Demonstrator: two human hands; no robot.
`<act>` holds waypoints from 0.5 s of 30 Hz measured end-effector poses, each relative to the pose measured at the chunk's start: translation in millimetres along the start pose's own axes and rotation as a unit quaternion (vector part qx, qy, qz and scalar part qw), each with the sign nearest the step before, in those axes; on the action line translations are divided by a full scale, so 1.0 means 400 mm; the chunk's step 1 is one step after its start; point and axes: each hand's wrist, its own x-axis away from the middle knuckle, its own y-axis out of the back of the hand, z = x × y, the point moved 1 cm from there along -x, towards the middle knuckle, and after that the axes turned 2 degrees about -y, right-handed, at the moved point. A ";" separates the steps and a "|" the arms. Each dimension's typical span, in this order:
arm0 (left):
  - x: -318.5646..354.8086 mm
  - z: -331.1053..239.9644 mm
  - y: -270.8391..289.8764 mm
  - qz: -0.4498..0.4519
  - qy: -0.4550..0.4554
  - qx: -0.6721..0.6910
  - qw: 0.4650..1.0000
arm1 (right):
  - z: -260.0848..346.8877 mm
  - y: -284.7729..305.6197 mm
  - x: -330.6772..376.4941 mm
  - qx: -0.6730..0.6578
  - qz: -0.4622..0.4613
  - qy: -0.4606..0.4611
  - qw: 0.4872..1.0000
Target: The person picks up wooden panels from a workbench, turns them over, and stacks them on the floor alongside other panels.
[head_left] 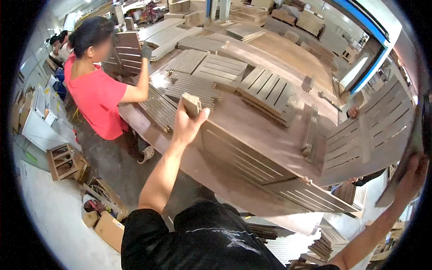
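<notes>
From your head camera, your left hand (188, 120) is raised over the near edge of the bench (252, 130), fingers closed around the top corner of a long slatted wooden panel (252, 164) that stands on its edge. The panel runs from that hand down and to the right, toward your right hand (411, 173). Your right hand is far out at the picture's rim, pressed against a flat board (405, 157); how far its fingers close, you cannot tell. Beyond your left hand, stacks of slatted panels (198, 74) cover the bench. To the left of that hand, a person in a red shirt (96, 96) stands at the bench, a gloved hand (146, 51) lifted to another panel.
</notes>
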 end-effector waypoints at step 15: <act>-0.107 -0.047 0.009 0.012 0.058 0.138 0.989 | 0.275 -0.057 0.238 -0.092 0.368 0.228 0.897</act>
